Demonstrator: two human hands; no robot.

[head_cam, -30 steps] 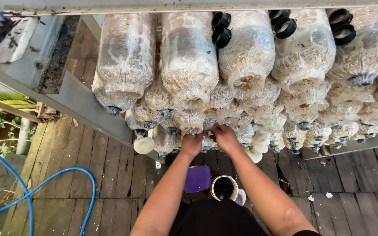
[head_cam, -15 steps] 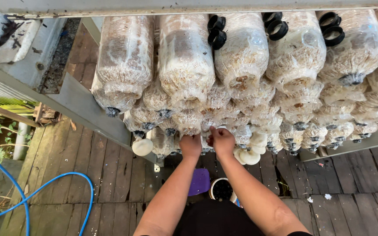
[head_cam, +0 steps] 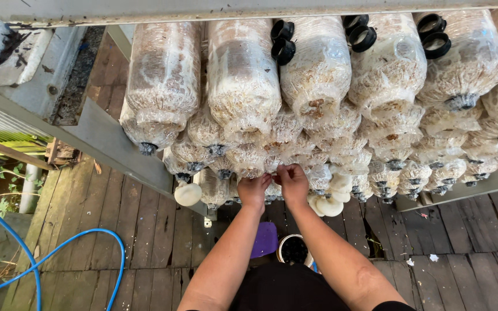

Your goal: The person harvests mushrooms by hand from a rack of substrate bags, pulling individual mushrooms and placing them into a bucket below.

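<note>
Both the left hand point(head_cam: 253, 190) and the right hand point(head_cam: 293, 183) pinch the neck of a mushroom bag point(head_cam: 272, 164) lying lengthwise on the stack, its mouth toward the person.

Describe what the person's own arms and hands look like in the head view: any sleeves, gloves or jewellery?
Both arms are bare from wrist to upper arm, with no sleeves showing. The left hand and the right hand wear no gloves; no watch, bracelet or ring shows on the visible sides. A black garment covers the torso between the elbows.
</note>
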